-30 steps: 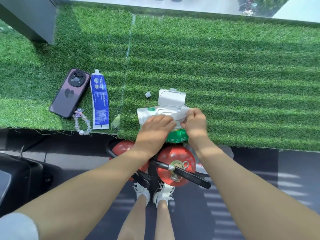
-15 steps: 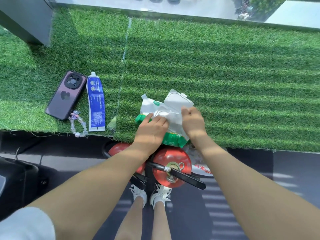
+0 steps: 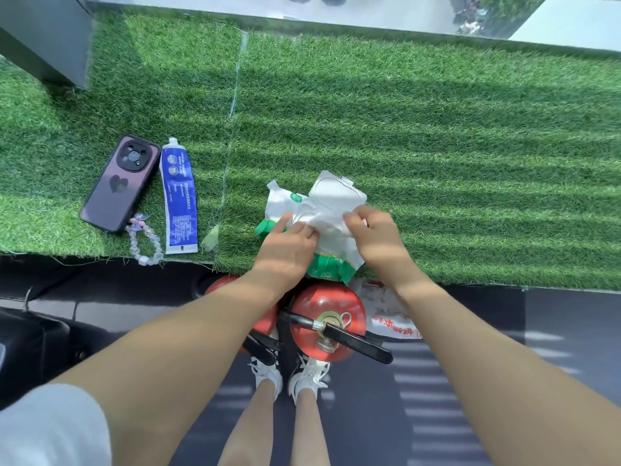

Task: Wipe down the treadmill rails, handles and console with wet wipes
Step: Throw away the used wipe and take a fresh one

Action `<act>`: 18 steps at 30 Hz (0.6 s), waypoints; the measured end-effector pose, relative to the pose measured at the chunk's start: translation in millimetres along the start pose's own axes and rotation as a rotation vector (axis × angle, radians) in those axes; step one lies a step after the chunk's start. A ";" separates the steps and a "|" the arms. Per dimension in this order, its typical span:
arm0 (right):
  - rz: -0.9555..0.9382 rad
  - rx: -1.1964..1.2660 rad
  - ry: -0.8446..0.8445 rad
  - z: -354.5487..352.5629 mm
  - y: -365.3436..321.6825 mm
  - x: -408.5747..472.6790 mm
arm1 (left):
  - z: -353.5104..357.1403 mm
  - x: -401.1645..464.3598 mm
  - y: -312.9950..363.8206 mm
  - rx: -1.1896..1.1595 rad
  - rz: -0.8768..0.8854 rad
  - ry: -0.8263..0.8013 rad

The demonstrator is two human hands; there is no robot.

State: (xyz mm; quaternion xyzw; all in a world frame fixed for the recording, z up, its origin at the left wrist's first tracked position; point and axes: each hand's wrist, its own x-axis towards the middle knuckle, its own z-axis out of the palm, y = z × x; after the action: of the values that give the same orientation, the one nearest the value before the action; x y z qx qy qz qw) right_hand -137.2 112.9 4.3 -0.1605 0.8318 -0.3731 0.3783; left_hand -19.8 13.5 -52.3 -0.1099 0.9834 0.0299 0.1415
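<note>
Two hands work at a soft white wipes pack with green crinkled ends, lying near the front edge of a ledge covered in bristly artificial turf. Its rigid, rounded plastic lid stands flipped open. The left hand presses down on the pack with fairly straight fingers, its grip released. The right hand has a clenched grip, pinching a crumpled white wipe at the opening. Well to the left on the turf lie a glossy purple phone with a beaded charm, and just beside it a flat blue tube. Below the ledge stand round red extinguishers with black levers.
</note>
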 end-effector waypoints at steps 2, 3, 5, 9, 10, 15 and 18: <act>0.009 0.060 0.021 -11.3 0.1 -5.3 | -2.8 2.0 1.9 -0.020 -0.010 -0.125; 0.013 0.056 0.014 -15.0 0.5 -7.5 | -4.6 3.8 1.2 -0.043 -0.010 -0.161; 0.026 0.010 -0.010 -17.7 5.3 -9.8 | -14.1 3.7 0.2 -0.063 -0.022 -0.193; 0.096 -0.050 0.019 -12.7 15.1 -5.4 | -29.0 -12.5 -0.9 -0.198 -0.105 -0.041; 0.098 -0.037 0.024 -10.6 16.4 -4.8 | -31.2 -17.4 -1.2 -0.276 -0.153 0.033; 0.112 0.128 0.027 -4.8 14.3 -6.9 | -32.6 -14.0 1.4 -0.557 -0.186 0.089; 0.180 0.327 -0.015 -4.9 14.8 -7.6 | -32.2 2.0 12.1 -0.589 -0.220 -0.012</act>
State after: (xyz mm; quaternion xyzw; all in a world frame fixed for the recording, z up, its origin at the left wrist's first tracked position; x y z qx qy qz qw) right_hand -135.6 129.5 -0.7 -0.0249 0.7682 -0.4667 0.4375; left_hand -33.2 22.0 -21.7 -0.2516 0.9138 0.2986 0.1119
